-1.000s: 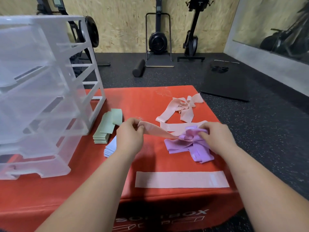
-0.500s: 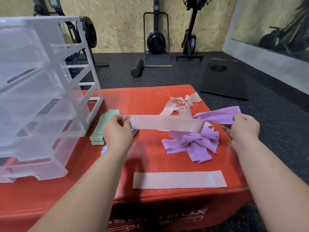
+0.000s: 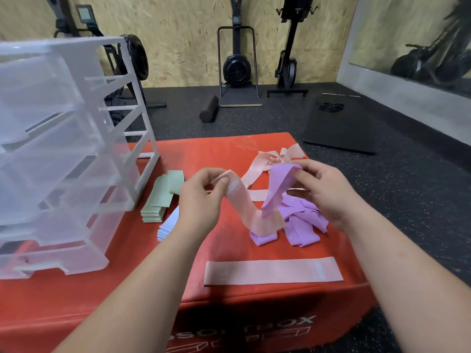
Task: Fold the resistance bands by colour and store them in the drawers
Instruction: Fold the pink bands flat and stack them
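- The left hand [image 3: 201, 200] pinches the top end of a pink band [image 3: 244, 207] between thumb and curled fingers; the band is flat woven cloth with a soft, matte look, and it hangs from the grip down to the right in a curve.
- The right hand [image 3: 323, 192] pinches one end of a purple band [image 3: 277, 184], also flat cloth, which drops from the fingers down to the left.
- The low ends of both bands meet between the hands, just over the box [image 3: 224, 154], a red padded block with fine ribbed skin.
- A loose purple pile [image 3: 303, 222] lies under the right hand.
- A flat band [image 3: 272, 272], pink, lies straight near the front edge.
- A tangled pink pile [image 3: 267, 159] lies behind the hands.
- A folded green stack [image 3: 158, 202] and a pale stack [image 3: 169, 225] lie beside the drawers [image 3: 63, 149], which are of clear plastic.
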